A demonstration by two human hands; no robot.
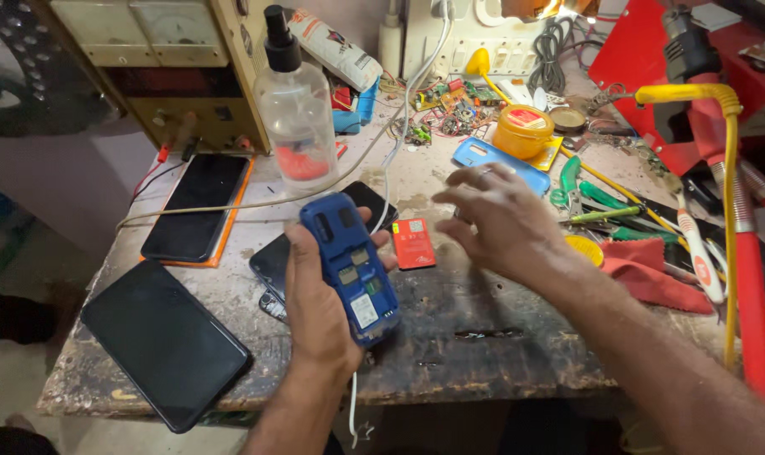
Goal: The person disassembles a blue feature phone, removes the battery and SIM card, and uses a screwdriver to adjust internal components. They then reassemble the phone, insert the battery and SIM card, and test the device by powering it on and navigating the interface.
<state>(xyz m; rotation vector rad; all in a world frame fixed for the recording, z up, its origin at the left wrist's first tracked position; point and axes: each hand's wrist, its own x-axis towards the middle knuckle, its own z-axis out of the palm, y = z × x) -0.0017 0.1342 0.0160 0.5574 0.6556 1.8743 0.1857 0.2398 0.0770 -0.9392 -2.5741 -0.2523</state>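
Over a scarred, stained wooden workbench [484,362], gripped upright in the left hand [315,312]: a small blue plastic phone [351,268], back cover off, battery bay and bare metal contacts showing, fingers wrapped round its left edge, thumb along the right. Held the phone firmly, palm closed around its lower half.

Just right of that hand, lying flat on the bench: a small red rectangular battery [414,243], glossy, with rounded corners. Above and to the right of the battery, hovered the right hand [496,221], fingers spread and slightly curled, wide open, holding nothing, touching nothing clearly.

Behind the left hand, partly hidden: a dark glass-faced smartphone [273,263]. Left of it, well apart, lay a larger black slab of a phone [165,341] near the bench edge, and further back another black screen in an orange frame [195,206]. Beyond the blue phone stood a clear plastic spray bottle [296,114] with a black nozzle, red liquid low inside.

Past the right hand: a light blue phone shell [500,164], a round yellow tin [523,131], green-handled pliers [568,181], a crumpled red cloth [652,274]. Thin white cable [399,135] trailed across the bench.
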